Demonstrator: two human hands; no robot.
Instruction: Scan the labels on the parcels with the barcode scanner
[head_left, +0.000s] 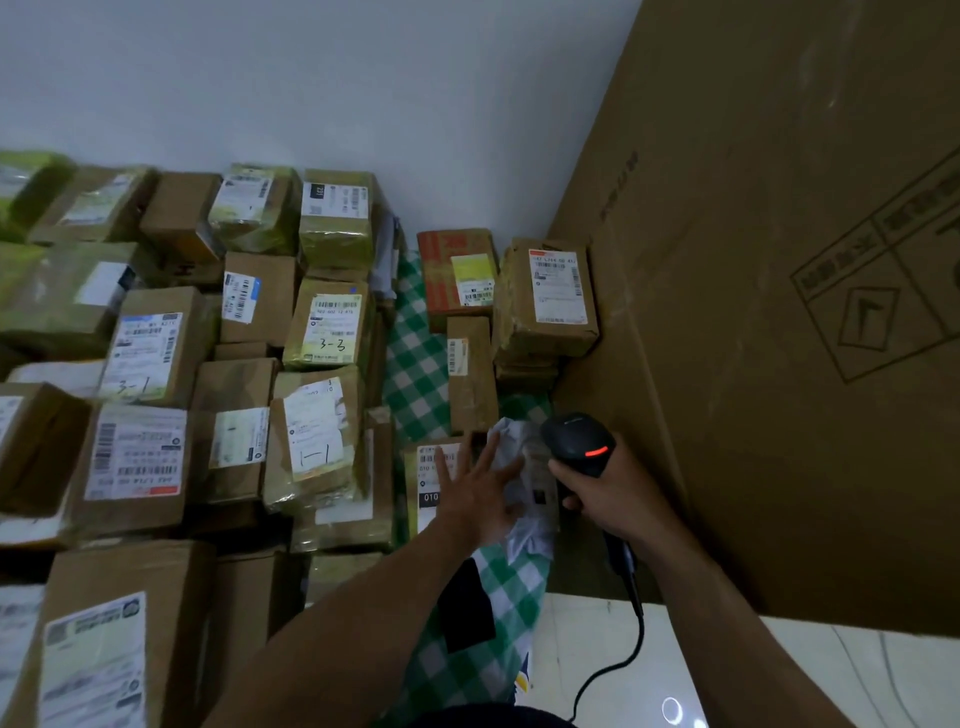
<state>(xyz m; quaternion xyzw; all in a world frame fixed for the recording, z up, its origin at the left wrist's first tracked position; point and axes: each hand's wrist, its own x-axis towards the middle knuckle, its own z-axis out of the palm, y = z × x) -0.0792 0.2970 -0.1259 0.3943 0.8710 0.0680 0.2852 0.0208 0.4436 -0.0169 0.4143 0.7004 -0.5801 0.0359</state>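
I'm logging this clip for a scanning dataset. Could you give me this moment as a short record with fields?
left hand: open, fingers spread over the white bag parcel; contact unclear
right hand: grips the barcode scanner by its handle
barcode scanner: red light on, head above the white bag parcel
nearby parcel: labelled box, partly behind the left hand, beside the bag
surface: green checked cloth
surroundings: labelled parcels stacked at left, large cardboard box at right
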